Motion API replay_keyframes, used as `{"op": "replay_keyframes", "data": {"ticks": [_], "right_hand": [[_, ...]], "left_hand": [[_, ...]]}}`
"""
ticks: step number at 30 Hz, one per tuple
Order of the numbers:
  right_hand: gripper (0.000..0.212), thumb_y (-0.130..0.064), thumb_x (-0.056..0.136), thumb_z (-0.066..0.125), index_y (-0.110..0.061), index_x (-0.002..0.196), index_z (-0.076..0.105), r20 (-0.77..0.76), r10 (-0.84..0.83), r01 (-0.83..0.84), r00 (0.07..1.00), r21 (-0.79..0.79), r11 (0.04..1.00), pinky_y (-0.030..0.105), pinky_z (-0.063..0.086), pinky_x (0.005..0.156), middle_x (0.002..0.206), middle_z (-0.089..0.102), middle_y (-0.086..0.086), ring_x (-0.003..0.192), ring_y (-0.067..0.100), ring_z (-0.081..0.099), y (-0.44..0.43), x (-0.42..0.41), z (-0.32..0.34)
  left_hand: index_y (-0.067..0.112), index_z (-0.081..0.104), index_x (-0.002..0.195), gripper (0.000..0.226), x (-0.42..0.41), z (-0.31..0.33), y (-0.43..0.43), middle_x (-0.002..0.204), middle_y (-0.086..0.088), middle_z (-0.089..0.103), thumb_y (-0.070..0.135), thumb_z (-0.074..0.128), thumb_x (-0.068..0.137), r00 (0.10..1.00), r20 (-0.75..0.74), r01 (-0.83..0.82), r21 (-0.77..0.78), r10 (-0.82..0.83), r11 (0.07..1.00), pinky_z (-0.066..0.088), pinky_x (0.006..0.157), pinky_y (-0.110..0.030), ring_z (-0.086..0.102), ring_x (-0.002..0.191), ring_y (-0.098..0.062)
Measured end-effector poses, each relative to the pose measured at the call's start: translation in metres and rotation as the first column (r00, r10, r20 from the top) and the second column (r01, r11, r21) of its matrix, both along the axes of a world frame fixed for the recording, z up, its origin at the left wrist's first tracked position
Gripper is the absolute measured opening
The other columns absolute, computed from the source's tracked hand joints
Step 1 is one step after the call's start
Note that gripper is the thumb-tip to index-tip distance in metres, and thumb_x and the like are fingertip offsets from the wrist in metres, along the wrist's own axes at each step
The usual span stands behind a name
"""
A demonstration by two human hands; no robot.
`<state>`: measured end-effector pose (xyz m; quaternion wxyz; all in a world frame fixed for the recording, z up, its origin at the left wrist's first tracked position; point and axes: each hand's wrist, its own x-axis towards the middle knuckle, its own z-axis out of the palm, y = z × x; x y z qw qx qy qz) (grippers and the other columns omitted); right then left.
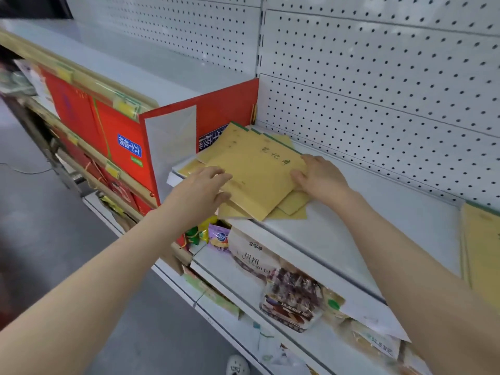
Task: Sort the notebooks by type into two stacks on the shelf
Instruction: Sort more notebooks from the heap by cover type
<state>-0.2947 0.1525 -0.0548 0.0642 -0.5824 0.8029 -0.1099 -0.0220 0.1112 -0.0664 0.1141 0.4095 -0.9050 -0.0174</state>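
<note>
Loose pile of tan notebooks (254,171) on a white shelf (365,212), fanned at mixed angles, just right of a red box (124,139). Front corners of the lowest ones poking past the shelf lip, above snack bags (292,299) on the tier below. A further tan stack (484,253) at the far right, well apart.

Risk, as a judgement: sliding the top notebook could drag the ones beneath over the lip, since nothing pins them.

Left hand (203,190) flat on the pile's left edge, fingers (219,175) spread and reaching over the top cover, gripping nothing. Right hand (319,175) pressed against the top notebook's right edge, fingers loosely curled, thumb on the cover; whether it pinches the cover is unclear.
</note>
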Motion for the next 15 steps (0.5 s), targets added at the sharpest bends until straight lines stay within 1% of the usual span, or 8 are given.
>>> {"op": "replay_keyframes", "data": {"ticks": [2, 5, 7, 9, 11, 12, 13, 15], "right_hand": [[0.071, -0.064, 0.089, 0.045, -0.02, 0.143, 0.037, 0.042, -0.042, 0.039, 0.998, 0.064, 0.997, 0.041, 0.045, 0.091, 0.135, 0.049, 0.01, 0.12, 0.032, 0.049, -0.023, -0.01, -0.004], [0.097, -0.084, 0.07, 0.047, -0.019, 0.142, 0.037, 0.034, -0.048, 0.042, 0.998, 0.162, 0.986, 0.041, 0.045, 0.093, 0.134, 0.049, 0.012, 0.12, 0.033, 0.049, -0.049, -0.02, -0.009], [0.11, -0.09, 0.06, 0.051, -0.019, 0.142, 0.036, 0.013, -0.068, 0.064, 0.998, 0.191, 0.979, 0.04, 0.046, 0.094, 0.134, 0.049, 0.013, 0.121, 0.033, 0.049, -0.063, -0.024, -0.008], [0.119, -0.092, 0.053, 0.054, -0.018, 0.144, 0.034, 0.011, -0.095, 0.089, 0.995, 0.251, 0.964, 0.042, 0.046, 0.097, 0.136, 0.049, 0.014, 0.122, 0.033, 0.05, -0.071, -0.027, -0.003], [0.117, -0.09, 0.051, 0.058, -0.016, 0.139, 0.039, 0.039, -0.14, 0.123, 0.989, 0.285, 0.951, 0.042, 0.047, 0.096, 0.135, 0.047, 0.016, 0.119, 0.033, 0.051, -0.071, -0.029, -0.003], [0.114, -0.086, 0.052, 0.064, -0.015, 0.138, 0.04, 0.064, -0.173, 0.151, 0.983, 0.26, 0.954, 0.041, 0.046, 0.096, 0.136, 0.043, 0.016, 0.119, 0.033, 0.05, -0.069, -0.03, -0.004], [0.112, -0.078, 0.054, 0.072, -0.016, 0.141, 0.037, 0.119, -0.215, 0.19, 0.969, 0.195, 0.962, 0.039, 0.044, 0.098, 0.138, 0.04, 0.016, 0.121, 0.033, 0.048, -0.068, -0.03, -0.005], [0.112, -0.052, 0.06, 0.086, -0.02, 0.149, 0.026, 0.324, -0.265, 0.285, 0.908, -0.018, 0.958, 0.031, 0.037, 0.099, 0.144, 0.034, 0.013, 0.129, 0.029, 0.042, -0.063, -0.028, -0.006]], "left_hand": [[0.019, 0.044, 0.142, 0.047, -0.009, 0.0, -0.026, 0.144, -0.003, 0.044, 0.035, 0.048, 0.097, 1.0, 0.008, 0.001, 0.028, -0.002, 1.0, 0.035, 0.108, -0.037, 0.04, 0.132, -0.023], [0.018, 0.044, 0.141, 0.048, -0.023, 0.002, -0.062, 0.143, -0.004, 0.044, 0.039, 0.046, 0.097, 0.999, 0.045, 0.023, 0.049, -0.025, 0.999, 0.034, 0.109, -0.037, 0.041, 0.131, -0.024], [0.018, 0.043, 0.142, 0.053, -0.034, 0.002, -0.08, 0.144, -0.005, 0.043, 0.044, 0.046, 0.096, 0.996, 0.081, 0.035, 0.059, -0.04, 0.998, 0.034, 0.11, -0.038, 0.042, 0.13, -0.025], [0.019, 0.038, 0.145, 0.061, -0.043, 0.002, -0.095, 0.149, -0.006, 0.038, 0.051, 0.047, 0.094, 0.994, 0.104, 0.026, 0.081, -0.034, 0.996, 0.034, 0.111, -0.039, 0.04, 0.133, -0.026], [0.02, 0.036, 0.147, 0.066, -0.05, 0.002, -0.105, 0.151, -0.007, 0.035, 0.055, 0.048, 0.092, 0.992, 0.116, 0.029, 0.108, -0.041, 0.994, 0.034, 0.111, -0.039, 0.039, 0.134, -0.026], [0.02, 0.035, 0.147, 0.068, -0.052, 0.002, -0.11, 0.152, -0.007, 0.034, 0.056, 0.048, 0.091, 0.991, 0.123, 0.037, 0.12, -0.052, 0.992, 0.034, 0.111, -0.039, 0.038, 0.134, -0.027], [0.02, 0.034, 0.148, 0.071, -0.052, 0.001, -0.114, 0.153, -0.007, 0.033, 0.058, 0.049, 0.09, 0.99, 0.13, 0.046, 0.133, -0.063, 0.99, 0.033, 0.112, -0.039, 0.038, 0.135, -0.027], [0.02, 0.032, 0.149, 0.074, -0.051, 0.0, -0.12, 0.153, -0.005, 0.033, 0.06, 0.049, 0.089, 0.988, 0.128, 0.062, 0.153, -0.082, 0.986, 0.031, 0.112, -0.04, 0.035, 0.136, -0.027]]}}
